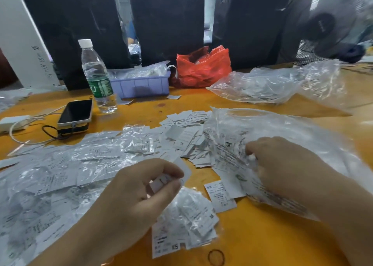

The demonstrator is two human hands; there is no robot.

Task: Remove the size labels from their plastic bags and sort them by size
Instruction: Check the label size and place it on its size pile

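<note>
1. Two hands are in play: the left hand (139,187), at lower centre, pinches a small white size label (161,182) between thumb and fingers.
2. The right hand (282,165), at centre right, has its fingers curled into a big clear plastic bag (262,128) lying on the orange bench (262,245).
3. Loose labels pile (187,132) sits mid-frame, too many to count; one label (219,195) reads "XS".
4. A small bagged bundle (187,221) lies below the left hand, marked "XS" and "M".
5. At the back: one water bottle (96,74), one phone (75,112), one purple tray (141,84), one red bag (203,68).
6. One rubber band (216,257) lies at the bottom edge.
</note>
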